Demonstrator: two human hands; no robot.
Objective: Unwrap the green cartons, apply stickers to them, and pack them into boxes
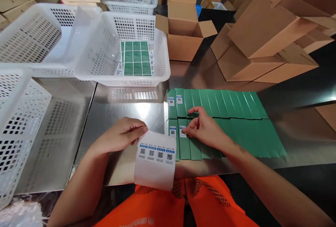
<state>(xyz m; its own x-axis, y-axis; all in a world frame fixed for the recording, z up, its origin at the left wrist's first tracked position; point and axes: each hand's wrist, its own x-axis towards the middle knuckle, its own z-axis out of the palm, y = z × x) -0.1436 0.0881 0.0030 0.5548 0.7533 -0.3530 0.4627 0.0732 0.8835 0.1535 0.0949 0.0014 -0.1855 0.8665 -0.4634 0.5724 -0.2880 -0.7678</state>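
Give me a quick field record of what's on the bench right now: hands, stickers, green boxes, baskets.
left hand: holds the sticker sheet, four QR stickers left on it
right hand: fingertips press a sticker onto a front-row box
green boxes: flat, two overlapping rows on the steel table
labelled so far: four boxes at the left end, two per row
white basket: holds green sheets
cardboard cartons: stacked at the back right

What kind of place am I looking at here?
Probably a packing or labelling workshop: rows of green boxes getting code stickers from a label strip, with piles of cardboard cartons and white plastic baskets around.
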